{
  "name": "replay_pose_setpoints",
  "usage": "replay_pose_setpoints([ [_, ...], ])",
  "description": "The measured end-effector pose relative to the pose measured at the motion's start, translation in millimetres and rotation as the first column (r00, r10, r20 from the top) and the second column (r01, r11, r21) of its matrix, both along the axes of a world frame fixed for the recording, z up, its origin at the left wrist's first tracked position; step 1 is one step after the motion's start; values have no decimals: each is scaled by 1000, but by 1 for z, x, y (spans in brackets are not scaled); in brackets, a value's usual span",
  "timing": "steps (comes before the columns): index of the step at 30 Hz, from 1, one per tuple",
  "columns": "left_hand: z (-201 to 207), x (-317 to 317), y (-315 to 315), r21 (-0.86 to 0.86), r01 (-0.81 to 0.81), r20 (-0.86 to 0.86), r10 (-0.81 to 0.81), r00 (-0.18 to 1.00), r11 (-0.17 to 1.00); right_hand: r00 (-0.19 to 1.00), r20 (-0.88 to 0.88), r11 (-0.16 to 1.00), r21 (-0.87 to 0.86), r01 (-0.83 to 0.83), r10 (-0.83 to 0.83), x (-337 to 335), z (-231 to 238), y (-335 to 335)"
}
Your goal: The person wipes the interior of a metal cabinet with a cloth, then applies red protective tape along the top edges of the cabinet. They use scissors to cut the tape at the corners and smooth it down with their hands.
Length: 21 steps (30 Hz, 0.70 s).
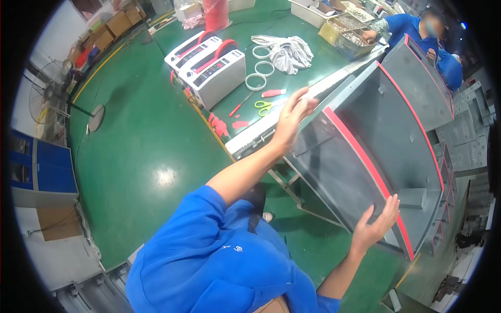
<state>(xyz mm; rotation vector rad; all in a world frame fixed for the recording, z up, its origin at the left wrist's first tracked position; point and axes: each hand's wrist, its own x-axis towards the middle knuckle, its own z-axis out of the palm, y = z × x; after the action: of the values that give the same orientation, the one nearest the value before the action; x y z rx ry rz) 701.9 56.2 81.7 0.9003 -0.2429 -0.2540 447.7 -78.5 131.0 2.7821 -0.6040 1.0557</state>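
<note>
The fingers of the left hand are spread wide and lie flat on the top edge of a big grey metal panel — they press on it and do not wrap around anything. The fingers of the right hand are open too, bent a little, and they touch the lower edge of the same panel, close to its red strip. So both hands rest on the panel, one up high and one down low, and neither one is closed on it. The panel stands tilted, leaning against the edge of the green surface, with more grey panels behind it. It looks stiff and heavy, with thin hard edges that could be sharp, and its smooth painted face may be slippery — I think the best place to hold it is by the folded rims at the two ends, one hand on each. On the surface sit white tape machines, rolls of tape, yellow scissors and a crumpled cloth. Far off, another person in blue works by boxes of small parts.
</note>
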Motion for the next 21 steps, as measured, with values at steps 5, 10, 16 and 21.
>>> replay_pose_setpoints([
  [5,-168,112,45,670,-343,445,14,895,659,999,49,999,44,14,-17,10,4,0],
  [10,-165,181,41,779,-524,627,-405,665,345,972,195,985,132,108,-132,24,-5,4],
  [16,-186,223,22,927,-369,335,-603,724,71,921,217,937,204,282,-324,35,-4,28],
  [21,-184,247,25,938,-318,337,-588,736,140,873,278,904,274,328,-400,61,-1,74],
])
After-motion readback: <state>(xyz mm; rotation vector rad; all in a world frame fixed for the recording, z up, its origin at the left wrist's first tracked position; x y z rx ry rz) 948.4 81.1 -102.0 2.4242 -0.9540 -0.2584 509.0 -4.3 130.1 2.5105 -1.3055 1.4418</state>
